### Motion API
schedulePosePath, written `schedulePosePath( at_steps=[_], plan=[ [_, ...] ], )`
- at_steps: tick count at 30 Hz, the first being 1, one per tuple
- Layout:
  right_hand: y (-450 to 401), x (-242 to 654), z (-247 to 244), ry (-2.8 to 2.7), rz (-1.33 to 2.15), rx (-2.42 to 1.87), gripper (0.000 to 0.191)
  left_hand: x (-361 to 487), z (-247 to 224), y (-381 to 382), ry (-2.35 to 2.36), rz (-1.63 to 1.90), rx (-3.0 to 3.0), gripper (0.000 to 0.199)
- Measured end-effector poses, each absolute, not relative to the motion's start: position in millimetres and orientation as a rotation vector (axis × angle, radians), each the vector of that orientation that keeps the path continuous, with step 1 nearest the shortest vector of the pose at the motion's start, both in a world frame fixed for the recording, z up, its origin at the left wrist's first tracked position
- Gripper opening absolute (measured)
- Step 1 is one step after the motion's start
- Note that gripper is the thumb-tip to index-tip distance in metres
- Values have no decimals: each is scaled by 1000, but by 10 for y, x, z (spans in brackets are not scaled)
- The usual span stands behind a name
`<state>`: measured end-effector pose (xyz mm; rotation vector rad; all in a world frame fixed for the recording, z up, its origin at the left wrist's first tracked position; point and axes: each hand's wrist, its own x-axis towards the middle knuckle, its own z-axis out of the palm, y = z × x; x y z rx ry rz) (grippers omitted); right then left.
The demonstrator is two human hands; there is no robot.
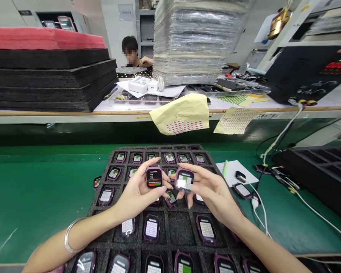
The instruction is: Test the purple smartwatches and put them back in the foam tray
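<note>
L hand [142, 185] grips dark-screen smartwatch [154, 177] btwn thumb & fingers; R hand [213, 185] likewise has white-and-green-screen smartwatch [184, 179]. Both are held up over the compartmented foam tray [181, 227], side by side w/ a small gap, screens twd the wearer, long axes approx. parallel, top to bottom in view, R one tilted a bit. Each watch sits inboard of its own hand, so nearest hand = the one holding it.

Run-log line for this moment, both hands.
left hand: holds dark-screen watch | right hand: holds light-screen watch | below: foam tray, more watches in pockets
</note>
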<state>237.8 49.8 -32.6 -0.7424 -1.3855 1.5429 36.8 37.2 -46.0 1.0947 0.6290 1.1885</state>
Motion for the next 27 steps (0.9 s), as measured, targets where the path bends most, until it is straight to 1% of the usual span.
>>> schedulePosePath(
  at_steps=[3, 7, 9, 14, 18, 22, 25, 27],
  plan=[
    [510, 2379, -341, -1369, 1504, -769, 33, 369, -466, 378, 664, 1186, 1115, 54],
    [521, 2374, -372, -1395, 1438, -835, 27, 355, -477, 389, 633, 1183, 1133, 56],
    [522, 2375, -384, -1413, 1438, -833, 27, 347, -478, 392, 620, 1179, 1150, 53],
    [516, 2385, -379, -1424, 1515, -772, 30, 347, -468, 405, 680, 1180, 1183, 37],
    [503, 2389, -362, -1419, 1568, -712, 31, 354, -468, 425, 732, 1160, 1173, 33],
    [475, 2378, -348, -1416, 1592, -711, 37, 345, -485, 432, 676, 1159, 1128, 37],
    [447, 2353, -333, -1448, 1573, -753, 44, 335, -496, 419, 621, 1169, 1105, 52],
    [434, 2342, -326, -1463, 1541, -794, 46, 335, -501, 408, 614, 1172, 1090, 59]
  ],
)
